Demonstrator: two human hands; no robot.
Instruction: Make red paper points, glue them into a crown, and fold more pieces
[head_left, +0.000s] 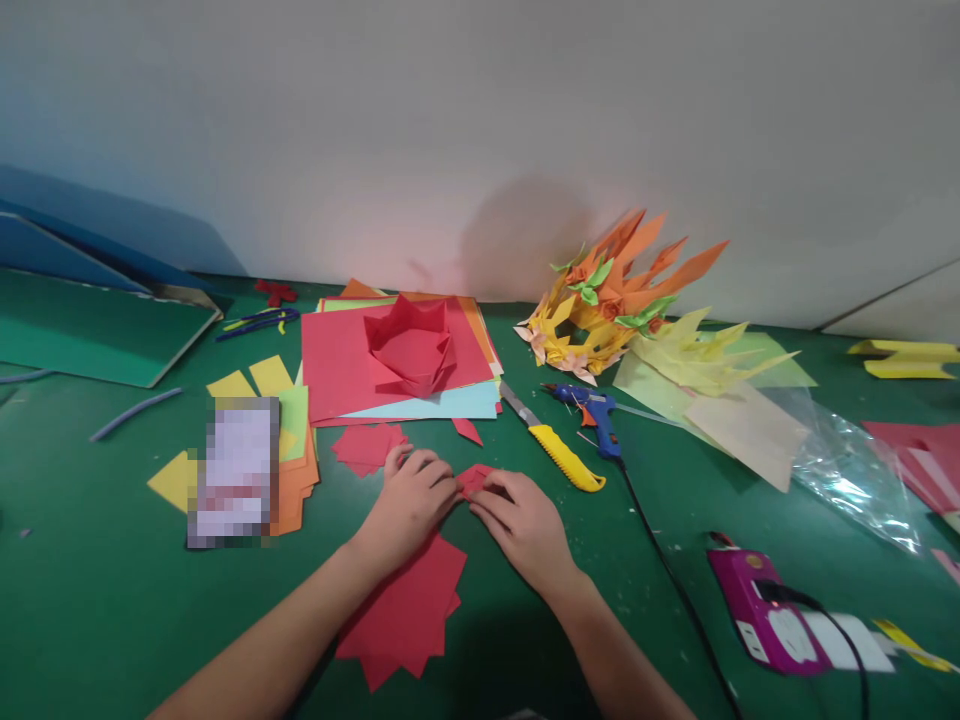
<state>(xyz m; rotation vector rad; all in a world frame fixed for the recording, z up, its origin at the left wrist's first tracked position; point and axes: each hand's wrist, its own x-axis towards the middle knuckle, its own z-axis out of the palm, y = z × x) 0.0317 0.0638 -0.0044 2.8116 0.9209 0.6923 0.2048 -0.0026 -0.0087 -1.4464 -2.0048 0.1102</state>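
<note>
A small folded piece of red paper [475, 481] lies between my two hands on the green table. My left hand [421, 495] has its fingers closed at the left edge of it. My right hand [517, 520] pinches the right side, thumb and fingers together. Below my left forearm spreads a pile of red paper squares [409, 620]. Smaller red pieces [366, 447] lie just beyond my left hand, and a folded red sliver [468, 431] sits above the hands. Further back, a red folded-paper ring [412, 350] rests on stacked colored sheets [330, 370].
A yellow utility knife [566, 458] with its blade out and a blue glue gun [600, 415] lie to the right. Behind them stands an orange-and-yellow paper crown [592, 310]. A purple power strip [765, 610] is at front right. A blurred-out phone-like object [236, 470] covers paper at left.
</note>
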